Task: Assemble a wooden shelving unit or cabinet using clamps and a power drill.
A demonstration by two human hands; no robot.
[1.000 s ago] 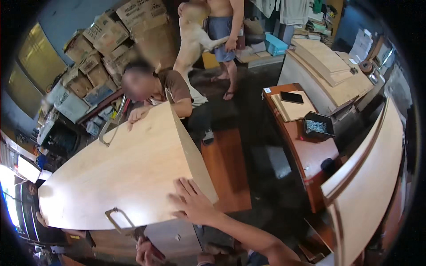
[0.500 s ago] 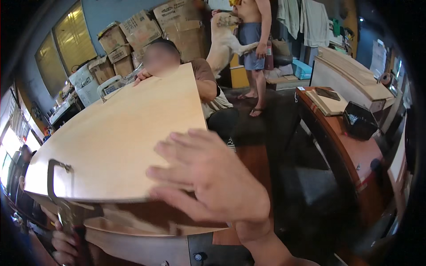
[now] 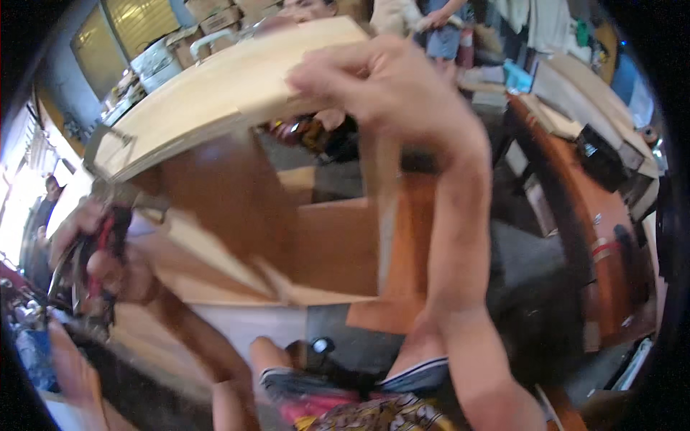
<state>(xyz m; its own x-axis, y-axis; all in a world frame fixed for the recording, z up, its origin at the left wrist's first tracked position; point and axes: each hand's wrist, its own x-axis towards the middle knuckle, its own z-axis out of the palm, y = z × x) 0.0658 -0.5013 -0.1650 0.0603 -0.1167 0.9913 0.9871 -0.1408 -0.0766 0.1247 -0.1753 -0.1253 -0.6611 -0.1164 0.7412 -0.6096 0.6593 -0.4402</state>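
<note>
Cluttered workshop all round you: stacked cardboard boxes (image 3: pixel 215 14) far beyond your raised hand, a reddish-brown desk (image 3: pixel 575 208) off to its right, dark floor below.

What has changed: a second ago the pale wooden panel (image 3: pixel 215 93) lay broad and nearly flat under your view, with your right hand (image 3: pixel 388 86) spread open on its near edge. Half a second ago the panel had come closer and the hand lay on its corner. Now the panel is tilted up and lifted, so you see its underside and the brown boards (image 3: pixel 287 237) of the cabinet body beneath it. By my judgement the top is coming up off the carcass, or being swung over it, rather than resting on it.

Your right hand is curled closed over the panel's near edge, fingers wrapped on top, arm stretched up from the lower edge of the view. Far below and to its left, your left hand (image 3: pixel 108 258) is closed round a red-handled tool (image 3: pixel 104 244) (pliers or a clamp, too blurred to tell), just under the panel's low corner, where a metal handle (image 3: pixel 108 144) sits. Another person holds the far end, beyond your right hand.
</note>
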